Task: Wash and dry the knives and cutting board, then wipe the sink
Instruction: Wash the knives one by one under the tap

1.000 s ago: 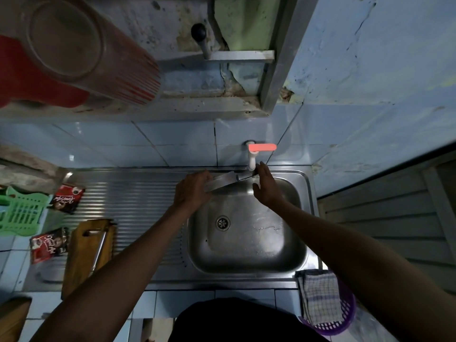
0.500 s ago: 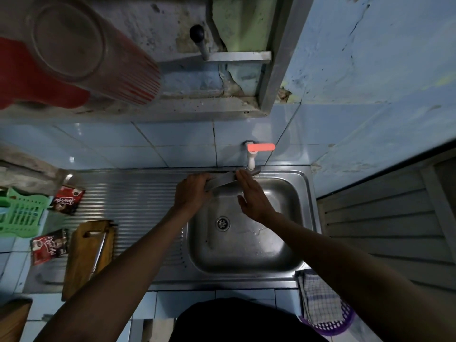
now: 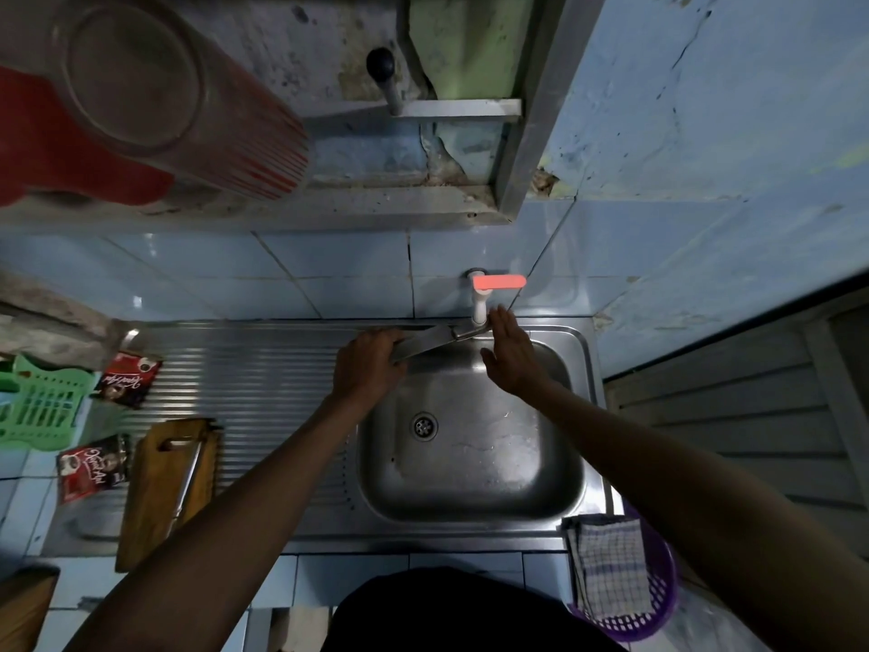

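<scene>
Head view: a green rack (image 3: 37,407) sits far left, then a cutting board (image 3: 155,501) with a second knife (image 3: 190,477) on it. Left hand (image 3: 367,369) grips the knife (image 3: 428,343) over the sink (image 3: 470,463) under the tap (image 3: 484,298). Right hand (image 3: 510,355), fingers straight, is by the blade tip. A checked cloth (image 3: 606,567) lies in a purple basket (image 3: 658,604).

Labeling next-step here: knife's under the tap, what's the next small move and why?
Probably run the right hand along the knife blade: the left hand grips it at the handle end under the tap, and the right hand's straight fingers sit past the blade tip. Water flow isn't discernible.
</scene>
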